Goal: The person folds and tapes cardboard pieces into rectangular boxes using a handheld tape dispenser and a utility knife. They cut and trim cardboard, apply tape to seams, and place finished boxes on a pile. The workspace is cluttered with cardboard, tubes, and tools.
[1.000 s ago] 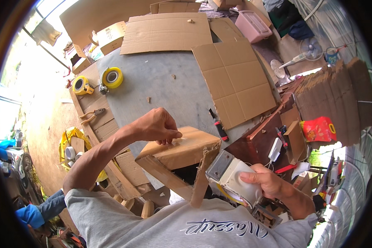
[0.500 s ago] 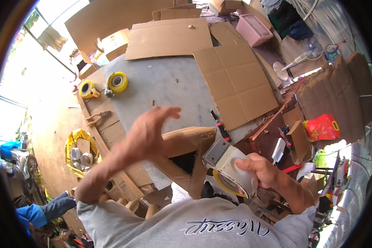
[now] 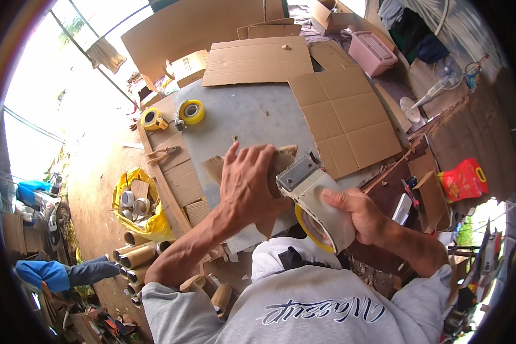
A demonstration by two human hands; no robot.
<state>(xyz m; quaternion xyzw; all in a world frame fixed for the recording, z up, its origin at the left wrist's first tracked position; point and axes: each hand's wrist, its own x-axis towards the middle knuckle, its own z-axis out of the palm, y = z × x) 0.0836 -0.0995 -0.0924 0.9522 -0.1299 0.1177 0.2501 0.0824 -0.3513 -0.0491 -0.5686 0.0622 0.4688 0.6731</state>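
My left hand (image 3: pixel 245 180) lies over a folded piece of cardboard (image 3: pixel 277 215) at the near part of the table, its fingers bent over the far edge and hiding much of the piece. In my right hand (image 3: pixel 358 215) is a white tape dispenser (image 3: pixel 321 200) with a serrated metal blade. A roll of yellow-edged tape (image 3: pixel 309 229) shows under its body. The blade end meets the cardboard's right side, close to my left hand; whether it touches cannot be made out.
On the grey tabletop (image 3: pixel 252 117) are flat cardboard sheets (image 3: pixel 341 117) and a yellow tape roll (image 3: pixel 191 112). Pliers (image 3: pixel 164 153) lie by the wooden left edge. Left of it are a yellow bag (image 3: pixel 155 223) and cardboard tubes (image 3: pixel 137 256). A red bag (image 3: pixel 464 180) is at right.
My left hand has come down onto the cardboard, which has turned and whose dark opening no longer shows. The dispenser stays in my right hand beside it. The whole view has shifted.
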